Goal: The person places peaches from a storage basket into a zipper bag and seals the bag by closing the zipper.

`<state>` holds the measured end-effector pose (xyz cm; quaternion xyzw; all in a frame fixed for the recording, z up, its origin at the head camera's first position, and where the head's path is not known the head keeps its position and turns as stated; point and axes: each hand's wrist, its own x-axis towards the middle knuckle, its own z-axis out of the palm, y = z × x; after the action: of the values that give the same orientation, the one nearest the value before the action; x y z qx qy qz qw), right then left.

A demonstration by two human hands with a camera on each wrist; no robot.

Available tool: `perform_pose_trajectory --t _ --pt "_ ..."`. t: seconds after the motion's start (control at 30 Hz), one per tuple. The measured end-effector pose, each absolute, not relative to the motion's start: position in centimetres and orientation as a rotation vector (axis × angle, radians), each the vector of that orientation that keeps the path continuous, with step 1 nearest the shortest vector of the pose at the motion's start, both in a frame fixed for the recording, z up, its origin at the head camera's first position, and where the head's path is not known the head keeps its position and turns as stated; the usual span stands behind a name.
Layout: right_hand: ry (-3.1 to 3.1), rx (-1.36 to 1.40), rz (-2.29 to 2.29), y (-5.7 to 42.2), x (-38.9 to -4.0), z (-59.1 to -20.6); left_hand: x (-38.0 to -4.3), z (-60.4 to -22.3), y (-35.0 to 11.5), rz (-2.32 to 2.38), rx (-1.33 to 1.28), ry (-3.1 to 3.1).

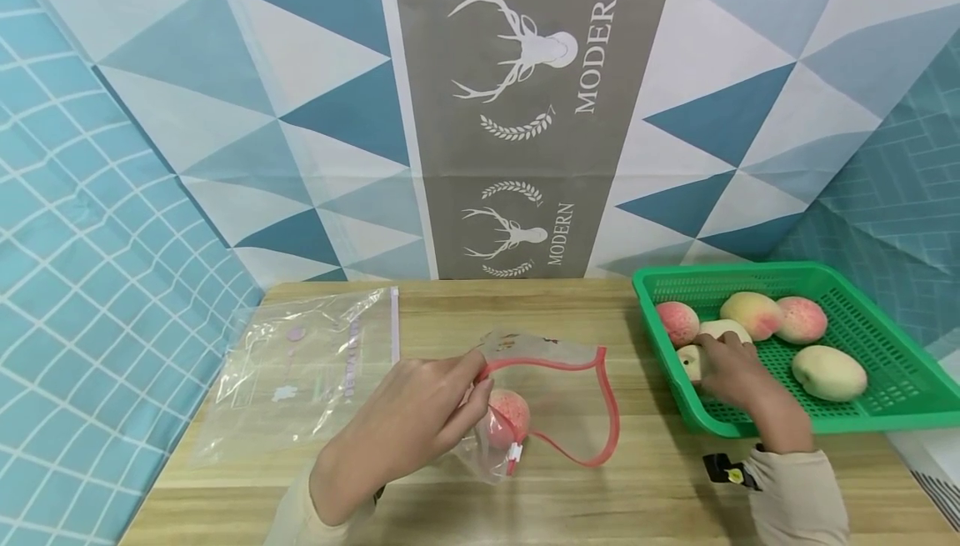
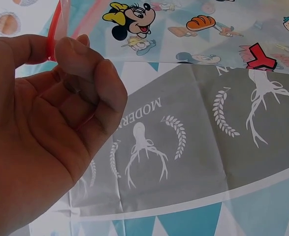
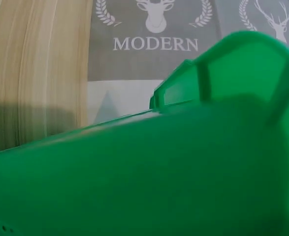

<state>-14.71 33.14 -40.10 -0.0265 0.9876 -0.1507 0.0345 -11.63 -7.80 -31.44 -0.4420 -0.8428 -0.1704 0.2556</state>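
Against a deer-print backdrop, on the wooden table, your left hand is pinching open the red-rimmed zip bag, one peach lying inside. Your right hand is reaching into the green basket, fingers curling over a pale peach.

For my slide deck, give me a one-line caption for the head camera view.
Left hand holds open a red-rimmed zip bag containing one peach while right hand reaches into the green basket.

Head view high, facing table; wrist views close-up.
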Motion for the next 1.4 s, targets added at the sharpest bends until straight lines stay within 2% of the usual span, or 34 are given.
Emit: perform_pose_trajectory --t 0.57,1.4 --pt "3.039 -0.099 -0.467 33.4 -14.4 -39.4 -11.8 -31.5 -7.8 -0.476 -1.184 -2.295" --pt "3.328 -0.059 -0.584 33.9 -12.4 -35.6 -11.7 -31.6 -7.9 -0.459 -1.205 -2.302"
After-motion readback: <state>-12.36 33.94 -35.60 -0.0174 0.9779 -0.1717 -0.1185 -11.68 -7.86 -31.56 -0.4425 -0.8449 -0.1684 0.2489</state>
